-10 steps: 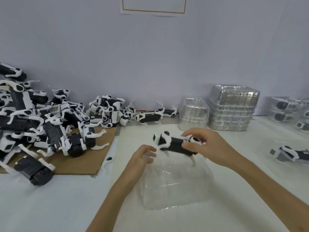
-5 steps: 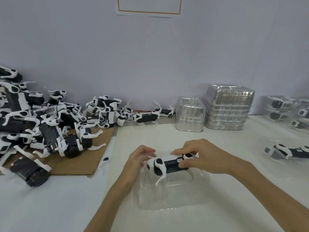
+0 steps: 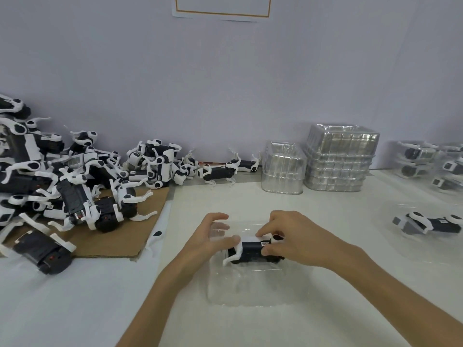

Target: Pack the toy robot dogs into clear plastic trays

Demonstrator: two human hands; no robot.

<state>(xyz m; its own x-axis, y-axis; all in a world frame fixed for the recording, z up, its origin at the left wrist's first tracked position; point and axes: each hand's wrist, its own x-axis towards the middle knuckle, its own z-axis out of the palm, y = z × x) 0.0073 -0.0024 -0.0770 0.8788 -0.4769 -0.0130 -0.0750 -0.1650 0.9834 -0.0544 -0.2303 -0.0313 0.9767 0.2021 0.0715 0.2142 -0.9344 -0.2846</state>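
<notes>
White table covering [image 3: 75,296] is being shown across the whole foreground, with a pale wall [image 3: 225,83] rising behind it and a paper sheet [image 3: 223,6] hanging at twelve o'clock on that wall. At the middle of the view a clear tray [image 3: 250,289] is lying on the table, and a black-and-white toy dog [image 3: 250,249] is being held at its far half, lengthwise from nine to three o'clock; whether the dog is already resting inside cannot be told. The right hand [image 3: 295,239] is being wrapped over the dog's rear end from three o'clock, fingers curled over the top and thumb pressing on the near side. The left hand [image 3: 208,239] is being held loosely spread at nine o'clock of the dog, only its thumb touching the white front end, the fingers hovering over the tray's far-left corner and gripping nothing. At nine o'clock of the tray a heap of toy dogs [image 3: 62,181] is lying partly on a cardboard sheet [image 3: 125,236]. At one o'clock, against the wall, a low stack of trays [image 3: 283,169] and a taller stack [image 3: 340,164] just beside it are standing. At three o'clock another dog [image 3: 431,222] is lying in a second tray [image 3: 413,249], and packed trays [image 3: 421,159] are sitting at two o'clock near the edge of view.
</notes>
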